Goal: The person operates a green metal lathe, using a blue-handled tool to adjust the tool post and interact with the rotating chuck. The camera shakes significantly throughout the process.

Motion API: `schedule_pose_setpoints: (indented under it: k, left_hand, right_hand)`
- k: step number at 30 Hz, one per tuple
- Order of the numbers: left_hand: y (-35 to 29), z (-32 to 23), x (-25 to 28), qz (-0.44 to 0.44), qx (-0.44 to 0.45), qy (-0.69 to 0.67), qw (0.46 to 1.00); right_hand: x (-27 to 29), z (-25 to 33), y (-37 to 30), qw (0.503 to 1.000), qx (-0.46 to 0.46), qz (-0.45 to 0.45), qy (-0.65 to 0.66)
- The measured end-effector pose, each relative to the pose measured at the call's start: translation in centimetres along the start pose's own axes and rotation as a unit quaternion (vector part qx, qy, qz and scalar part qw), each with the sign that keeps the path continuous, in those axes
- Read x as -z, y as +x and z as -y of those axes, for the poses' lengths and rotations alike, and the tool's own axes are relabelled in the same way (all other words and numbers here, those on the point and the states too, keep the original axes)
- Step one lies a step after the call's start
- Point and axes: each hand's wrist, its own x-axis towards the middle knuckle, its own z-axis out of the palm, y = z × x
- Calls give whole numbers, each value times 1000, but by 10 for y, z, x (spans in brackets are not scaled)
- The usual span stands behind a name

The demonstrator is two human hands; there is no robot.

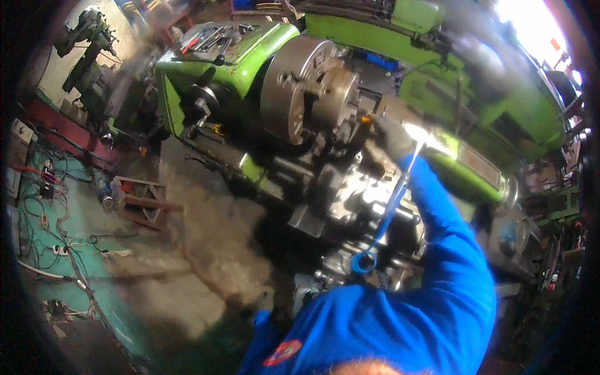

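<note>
My right arm in a blue sleeve reaches up to a green lathe. My right hand (395, 137), in what looks like a pale glove, is beside a round metal workpiece (337, 97) mounted at the big chuck (289, 94). Blur smears its fingers, and a small orange spot (366, 119) shows by their tips. A long thin tool with a blue ring end (364, 262) slants up past my right wrist; whether the hand holds it is unclear. Low in the picture, my left hand (265, 302) hangs dark and small above the floor, its fingers indistinct.
Below the chuck sits the shiny lathe carriage (365, 194). Hand tools (209, 39) lie on the green headstock. Cables and sockets (62, 250) spread over the green surface at left, near a reddish metal frame (147, 203). Another green machine (487, 100) stands behind.
</note>
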Motion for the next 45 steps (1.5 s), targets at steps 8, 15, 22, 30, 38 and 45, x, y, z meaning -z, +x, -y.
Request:
schedule_pose_setpoints:
  k: [8, 15, 22, 30, 38, 45]
  left_hand:
    - [1, 1, -7, 6, 5, -11, 1000]
    - [-5, 2, -8, 7, 8, -6, 1000]
    - [-9, 6, -8, 9, 10, 0, 1000]
    - [-17, 8, -7, 7, 12, 11, 1000]
    - [-25, 8, -12, 2, 10, 16, 1000]
    - [-34, 6, -20, 0, 6, 21, 1000]
  right_hand:
    - [37, -1, -8, 996, -26, -18, 88]
    - [13, 2, 16, 992, -93, 47, 69]
    - [15, -9, 29, 937, -305, -103, 138]
    - [17, -25, 52, 954, -272, -93, 85]
    - [24, -31, 83, 946, -324, 11, 14]
    - [24, -17, 76, 951, -309, -18, 3]
